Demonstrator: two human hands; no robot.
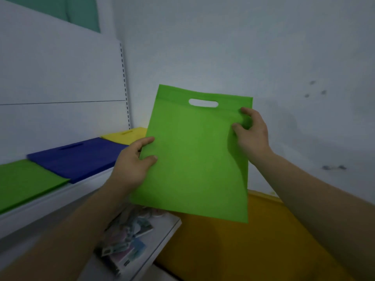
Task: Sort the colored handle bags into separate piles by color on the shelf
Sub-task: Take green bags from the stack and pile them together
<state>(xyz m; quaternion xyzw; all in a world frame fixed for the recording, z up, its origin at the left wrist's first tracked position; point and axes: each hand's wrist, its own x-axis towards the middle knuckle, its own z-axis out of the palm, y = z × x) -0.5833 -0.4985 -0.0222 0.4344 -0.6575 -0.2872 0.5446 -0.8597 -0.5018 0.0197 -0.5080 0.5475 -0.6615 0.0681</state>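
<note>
Above the shelf (pixel 67 191), both hands, left (pixel 133 163) and right (pixel 251 131), pinch the green bag (pixel 192 155); lay it flat, edges squared, on the green pile (pixel 24 179) (far left, beside blue (pixel 77 157)).

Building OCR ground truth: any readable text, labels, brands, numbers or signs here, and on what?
No readable text.
green bag: no print shows.
green pile, blue pile, yellow pile: no print shows.
packets on the lower ledge: printed, too blurred to read.

Flat green bag (pixel 192 157) held upright, handle slot (pixel 203 103) on top.
</note>
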